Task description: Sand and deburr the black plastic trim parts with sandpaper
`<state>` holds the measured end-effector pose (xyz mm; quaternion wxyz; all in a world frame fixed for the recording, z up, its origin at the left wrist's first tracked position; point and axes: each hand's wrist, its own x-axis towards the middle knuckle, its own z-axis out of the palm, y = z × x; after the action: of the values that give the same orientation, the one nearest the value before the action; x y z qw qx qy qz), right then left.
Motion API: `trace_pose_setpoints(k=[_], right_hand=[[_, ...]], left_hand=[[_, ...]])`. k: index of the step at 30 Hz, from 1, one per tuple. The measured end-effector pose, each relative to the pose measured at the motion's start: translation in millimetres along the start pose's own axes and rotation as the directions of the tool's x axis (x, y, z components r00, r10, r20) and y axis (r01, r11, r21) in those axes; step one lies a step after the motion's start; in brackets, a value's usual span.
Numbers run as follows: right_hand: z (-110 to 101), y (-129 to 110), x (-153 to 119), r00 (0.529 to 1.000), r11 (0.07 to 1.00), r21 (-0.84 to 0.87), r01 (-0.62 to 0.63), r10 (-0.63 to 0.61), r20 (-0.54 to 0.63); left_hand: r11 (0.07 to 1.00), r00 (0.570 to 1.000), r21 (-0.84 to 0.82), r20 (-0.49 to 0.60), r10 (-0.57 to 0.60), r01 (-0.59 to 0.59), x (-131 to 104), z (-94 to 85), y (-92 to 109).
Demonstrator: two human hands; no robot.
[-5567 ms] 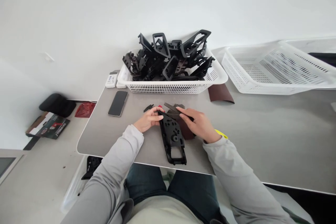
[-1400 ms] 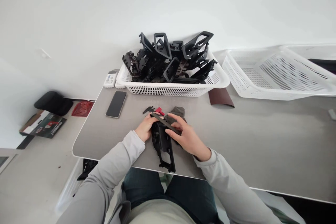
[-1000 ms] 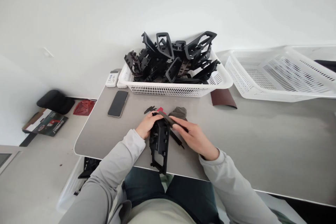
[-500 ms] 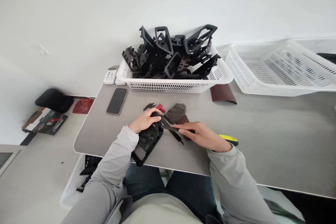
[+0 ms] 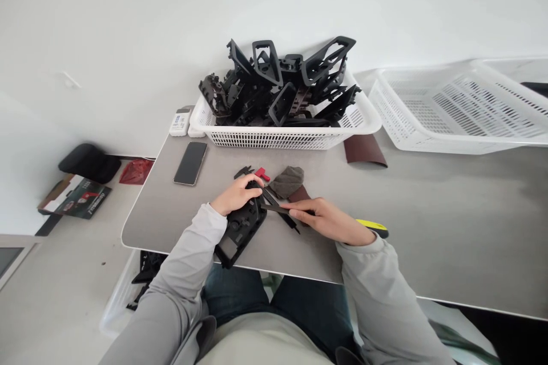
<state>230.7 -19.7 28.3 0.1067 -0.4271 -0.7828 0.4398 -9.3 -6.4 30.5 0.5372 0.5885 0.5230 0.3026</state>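
My left hand [image 5: 238,195] is closed on the upper end of a black plastic frame part [image 5: 242,231], which lies slanted at the table's front edge. A thin, flat, dark file [image 5: 276,209] is pinched in my right hand [image 5: 327,219], its tip against the part's right side. Beyond the file lie a black caliper-like tool [image 5: 291,221], partly hidden by my hands, and a crumpled grey cloth [image 5: 289,182]. A small red piece [image 5: 262,174] sits past my left fingertips. Brown sandpaper [image 5: 301,195] shows under the cloth.
A white basket [image 5: 278,138] heaped with black plastic parts stands at the back, with other white baskets [image 5: 445,145] to its right. A phone [image 5: 190,163] lies at left. Near my right wrist is a yellow-and-black tool [image 5: 373,227]. A brown sheet [image 5: 365,151] lies by the basket.
My right hand and the file have shifted very slightly left along the part's edge. My left hand keeps its grip on the part.
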Motion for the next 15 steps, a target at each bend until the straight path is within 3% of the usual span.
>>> trace_pose_setpoints(k=[4,8,15], right_hand=[[-1,-1,-1,0.994,1.0,-0.024,0.001,-0.004,-0.107],[6,-7,1,0.961,0.995,-0.033,0.097,-0.102,-0.255],[28,-16,9,0.916,0.976,-0.143,0.167,-0.207,-0.344]], left_hand=[[0.968,0.996,-0.237,-0.025,-0.086,0.078,1,-0.4,-1],[0.869,0.987,-0.485,-0.062,-0.147,0.099,4,2.7,-2],[0.802,0.981,-0.59,-0.078,-0.175,0.096,6,17.1,-2]])
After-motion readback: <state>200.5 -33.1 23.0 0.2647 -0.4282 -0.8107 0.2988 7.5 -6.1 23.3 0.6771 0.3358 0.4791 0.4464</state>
